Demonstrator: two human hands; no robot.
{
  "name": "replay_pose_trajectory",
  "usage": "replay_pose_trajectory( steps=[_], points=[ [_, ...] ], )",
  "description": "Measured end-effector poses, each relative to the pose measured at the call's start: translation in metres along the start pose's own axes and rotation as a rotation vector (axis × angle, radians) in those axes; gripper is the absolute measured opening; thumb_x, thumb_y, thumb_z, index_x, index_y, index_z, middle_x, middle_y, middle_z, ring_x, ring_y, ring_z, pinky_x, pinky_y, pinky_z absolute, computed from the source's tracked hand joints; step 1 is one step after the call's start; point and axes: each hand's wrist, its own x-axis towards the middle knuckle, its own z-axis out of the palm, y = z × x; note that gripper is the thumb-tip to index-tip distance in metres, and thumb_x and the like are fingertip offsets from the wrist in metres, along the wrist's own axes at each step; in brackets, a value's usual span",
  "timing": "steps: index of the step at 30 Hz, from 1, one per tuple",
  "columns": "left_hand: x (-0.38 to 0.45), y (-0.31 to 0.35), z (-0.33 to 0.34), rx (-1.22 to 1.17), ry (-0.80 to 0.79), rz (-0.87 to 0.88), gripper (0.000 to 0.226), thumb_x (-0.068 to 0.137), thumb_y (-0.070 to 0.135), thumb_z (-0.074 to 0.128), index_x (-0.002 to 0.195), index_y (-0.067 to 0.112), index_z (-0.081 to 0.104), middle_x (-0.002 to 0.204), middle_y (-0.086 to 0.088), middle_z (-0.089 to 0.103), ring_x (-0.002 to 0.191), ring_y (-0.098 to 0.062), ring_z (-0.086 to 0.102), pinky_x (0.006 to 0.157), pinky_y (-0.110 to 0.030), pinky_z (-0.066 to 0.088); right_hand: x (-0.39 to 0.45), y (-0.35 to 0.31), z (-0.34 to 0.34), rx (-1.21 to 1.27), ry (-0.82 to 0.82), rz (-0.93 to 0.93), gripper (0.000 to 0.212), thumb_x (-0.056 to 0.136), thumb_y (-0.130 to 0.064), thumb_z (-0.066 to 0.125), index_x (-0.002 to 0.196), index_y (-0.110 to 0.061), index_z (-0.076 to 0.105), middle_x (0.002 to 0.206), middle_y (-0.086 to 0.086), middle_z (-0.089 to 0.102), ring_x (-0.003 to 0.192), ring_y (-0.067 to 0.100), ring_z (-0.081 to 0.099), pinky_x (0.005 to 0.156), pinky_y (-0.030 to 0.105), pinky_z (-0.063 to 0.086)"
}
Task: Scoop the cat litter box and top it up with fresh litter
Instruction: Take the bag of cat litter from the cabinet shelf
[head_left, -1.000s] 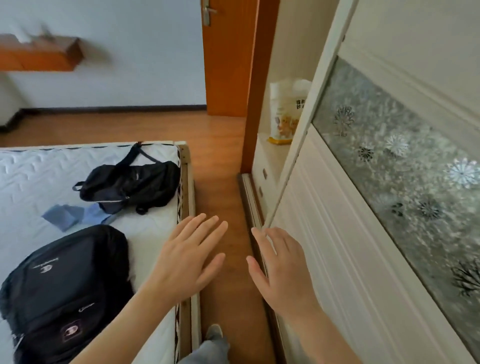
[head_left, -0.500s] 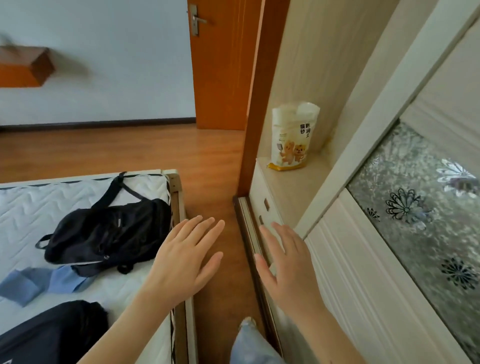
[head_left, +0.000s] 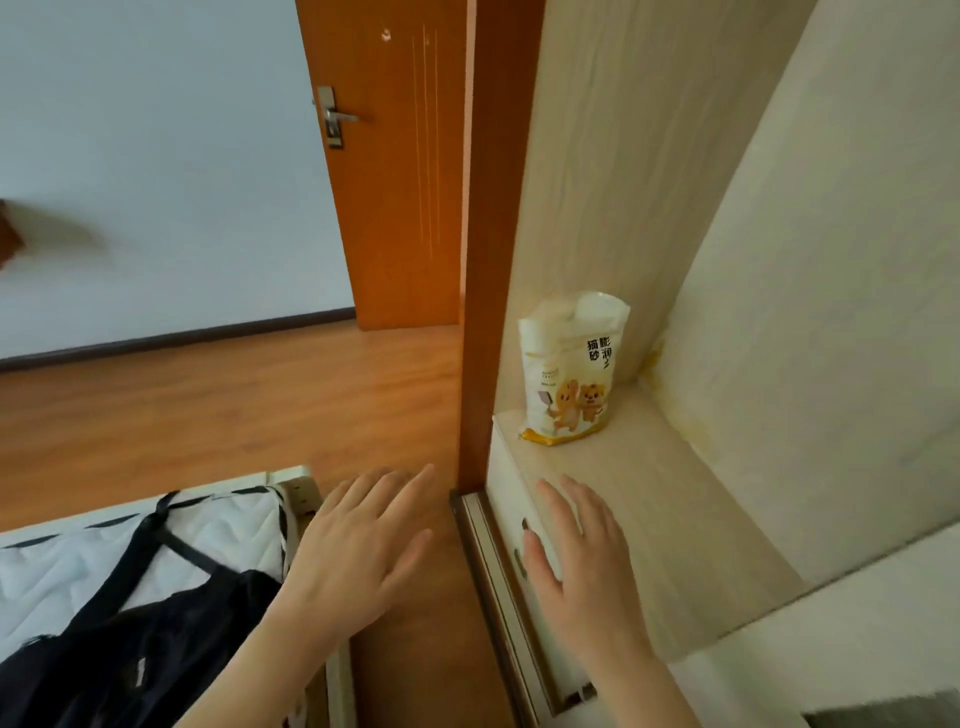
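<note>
Both my hands are flat-fingered and empty, left hand (head_left: 363, 540) over the floor gap, right hand (head_left: 582, 561) above the wardrobe shelf (head_left: 675, 519), with the litter bag (head_left: 569, 371) upright at the back, well beyond my fingertips. Its top looks open and floppy, so a careless one-handed grab could tip it and spill. Compared with a second ago, the bag is closer and fully visible, and the glass door panel has gone from view.

litter bag (head_left: 571, 374) printed 猫砂 and 膨润土, smaller print unreadable
</note>
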Motion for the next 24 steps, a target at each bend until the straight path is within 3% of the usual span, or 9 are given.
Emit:
replay_pose_trajectory(
  steps=[5,13,24],
  points=[
    [0.079,-0.034,0.021,-0.024,-0.052,0.089,0.055,0.095,0.05,0.029,0.142,0.025,0.039,0.128,0.007,0.056,0.121,-0.017,0.05,0.097,-0.037,0.045,0.063,0.012,0.017,-0.012,0.051,0.089,0.05,0.094,-0.049,0.031,0.136,-0.025,0.046,0.138,0.002,0.05,0.128,0.023,0.046,0.103,0.037,0.041],
    [0.219,-0.099,0.055,-0.074,-0.068,0.296,0.054,0.09,0.048,0.041,0.139,0.025,0.044,0.127,0.009,0.057,0.116,-0.012,0.053,0.093,-0.029,0.045,0.166,0.021,0.06,-0.084,0.157,0.268,0.048,0.091,-0.043,0.037,0.132,-0.021,0.045,0.132,0.008,0.053,0.121,0.027,0.051,0.097,0.042,0.048],
    [0.37,-0.138,0.077,-0.123,-0.095,0.573,0.052,0.092,0.046,0.036,0.136,0.023,0.049,0.126,0.008,0.058,0.117,-0.014,0.053,0.095,-0.029,0.045,0.278,0.02,0.067,-0.109,0.268,0.452,0.052,0.091,-0.04,0.037,0.135,-0.016,0.05,0.132,0.012,0.053,0.12,0.028,0.05,0.098,0.041,0.044]
  ],
)
